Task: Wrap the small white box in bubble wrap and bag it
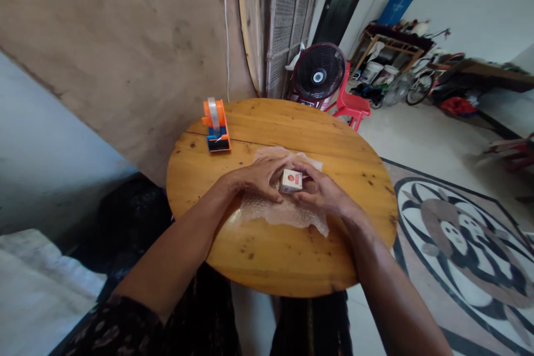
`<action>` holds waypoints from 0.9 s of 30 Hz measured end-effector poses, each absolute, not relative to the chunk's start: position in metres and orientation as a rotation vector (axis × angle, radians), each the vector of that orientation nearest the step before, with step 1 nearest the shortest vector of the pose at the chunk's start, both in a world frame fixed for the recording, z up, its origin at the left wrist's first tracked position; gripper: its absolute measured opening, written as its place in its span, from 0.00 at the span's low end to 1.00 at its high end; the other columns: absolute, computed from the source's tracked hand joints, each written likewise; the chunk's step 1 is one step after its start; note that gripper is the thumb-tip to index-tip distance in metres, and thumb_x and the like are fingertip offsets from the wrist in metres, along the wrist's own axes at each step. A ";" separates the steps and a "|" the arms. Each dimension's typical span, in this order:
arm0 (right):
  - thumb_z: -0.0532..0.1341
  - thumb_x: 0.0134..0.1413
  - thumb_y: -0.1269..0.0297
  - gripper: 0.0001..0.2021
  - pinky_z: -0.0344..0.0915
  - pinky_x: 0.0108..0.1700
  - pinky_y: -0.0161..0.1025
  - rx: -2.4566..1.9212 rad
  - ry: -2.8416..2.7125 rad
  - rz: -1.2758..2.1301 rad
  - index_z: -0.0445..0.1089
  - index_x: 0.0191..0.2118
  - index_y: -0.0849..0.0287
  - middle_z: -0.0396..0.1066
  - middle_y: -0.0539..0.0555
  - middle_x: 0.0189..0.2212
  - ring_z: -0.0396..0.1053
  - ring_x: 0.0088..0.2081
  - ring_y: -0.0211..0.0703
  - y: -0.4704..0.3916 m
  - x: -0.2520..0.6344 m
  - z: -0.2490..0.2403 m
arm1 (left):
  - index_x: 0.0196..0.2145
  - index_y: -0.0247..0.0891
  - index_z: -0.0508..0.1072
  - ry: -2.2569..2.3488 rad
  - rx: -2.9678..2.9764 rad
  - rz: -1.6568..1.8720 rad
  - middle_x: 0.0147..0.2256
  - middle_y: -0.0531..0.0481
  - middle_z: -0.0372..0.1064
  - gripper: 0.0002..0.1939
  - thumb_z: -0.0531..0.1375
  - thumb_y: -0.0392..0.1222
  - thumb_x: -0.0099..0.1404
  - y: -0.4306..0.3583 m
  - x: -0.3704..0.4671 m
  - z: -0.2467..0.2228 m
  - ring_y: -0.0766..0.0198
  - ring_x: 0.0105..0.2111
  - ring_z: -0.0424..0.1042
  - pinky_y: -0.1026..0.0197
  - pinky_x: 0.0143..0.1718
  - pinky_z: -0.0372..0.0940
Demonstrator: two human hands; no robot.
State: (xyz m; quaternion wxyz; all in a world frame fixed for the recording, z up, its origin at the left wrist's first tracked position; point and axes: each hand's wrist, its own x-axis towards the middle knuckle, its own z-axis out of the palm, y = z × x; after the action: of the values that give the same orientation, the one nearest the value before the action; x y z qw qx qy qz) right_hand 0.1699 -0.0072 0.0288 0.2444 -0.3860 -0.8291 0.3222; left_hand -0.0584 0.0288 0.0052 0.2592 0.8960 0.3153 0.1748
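A small white box (291, 179) with a red round mark and red lettering is between my two hands, above the middle of a sheet of bubble wrap (287, 216). My left hand (262, 179) curves around its left side, with the thumb at the near edge and the fingers behind. From the right, my right hand (323, 188) closes on the box, index finger at the back and thumb at the front. Some fingertips are hidden behind the box. The crumpled wrap lies spread on the round wooden table (267, 272), beneath both hands.
An orange and blue tape dispenser (217, 128) with a roll of clear tape stands at the table's back left. Beyond the far edge are a dark fan (319, 72) and a red plastic chair (352, 103). A panda-patterned floor design (467, 245) is at the right.
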 end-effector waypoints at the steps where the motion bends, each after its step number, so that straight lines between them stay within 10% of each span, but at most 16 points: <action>1: 0.65 0.47 0.63 0.32 0.62 0.57 0.49 -1.057 -2.260 0.894 0.60 0.60 0.54 0.66 0.56 0.56 0.65 0.56 0.51 -0.008 0.171 0.030 | 0.66 0.35 0.44 0.846 2.424 0.451 0.66 0.35 0.45 0.58 0.67 0.59 0.46 0.029 -0.059 0.006 0.42 0.65 0.47 0.44 0.64 0.46; 27: 0.64 0.48 0.66 0.31 0.66 0.54 0.48 -1.103 -2.260 0.942 0.60 0.60 0.54 0.70 0.55 0.53 0.69 0.52 0.50 -0.005 0.173 0.026 | 0.66 0.40 0.45 0.879 2.420 0.408 0.65 0.38 0.48 0.56 0.67 0.55 0.46 0.024 -0.059 0.012 0.41 0.64 0.49 0.41 0.63 0.46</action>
State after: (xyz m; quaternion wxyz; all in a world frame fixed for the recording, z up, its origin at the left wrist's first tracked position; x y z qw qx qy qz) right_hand 0.1731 -0.0046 0.0259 0.2260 -0.4002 -0.8198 0.3416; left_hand -0.0586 0.0241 0.0117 0.2641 0.8953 0.3253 0.1510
